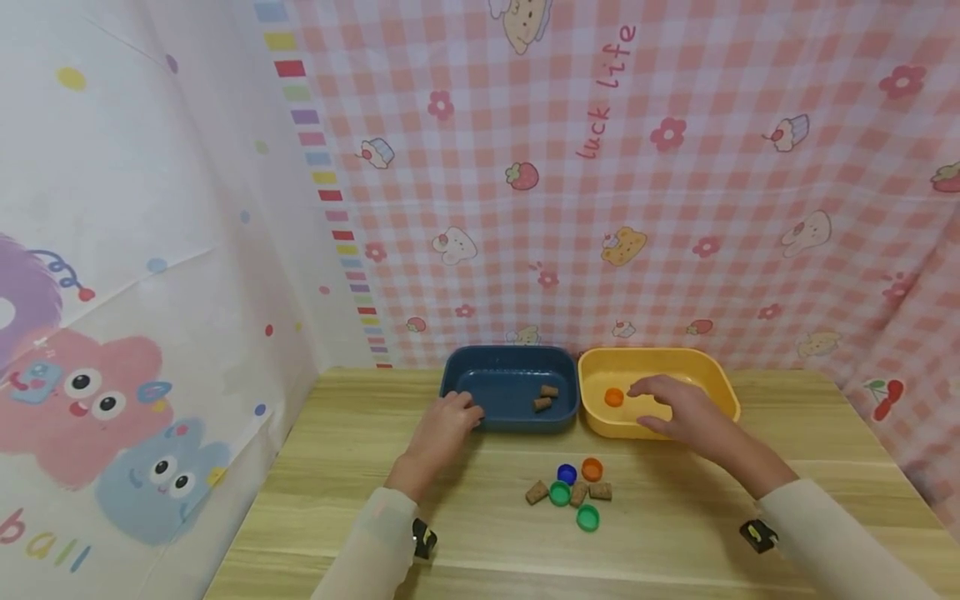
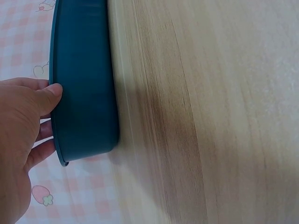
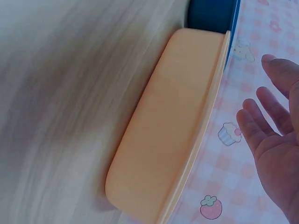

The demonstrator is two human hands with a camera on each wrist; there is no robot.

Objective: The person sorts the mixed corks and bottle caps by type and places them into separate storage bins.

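Note:
My left hand is at the front left of a dark blue bin. In the left wrist view its thumb overlaps the bin's rim, while the other fingers pass behind the wall, their tips hidden. Two corks lie in the bin's right part. Over the yellow bin hovers my right hand, thumb and fingers spread with nothing between them. An orange bottle cap lies inside that bin, just left of the fingertips.
Between the forearms, in front of the bins, lie two green caps, a blue cap, another orange cap and several corks. The bins stand side by side against a pink checked cloth on a wooden table.

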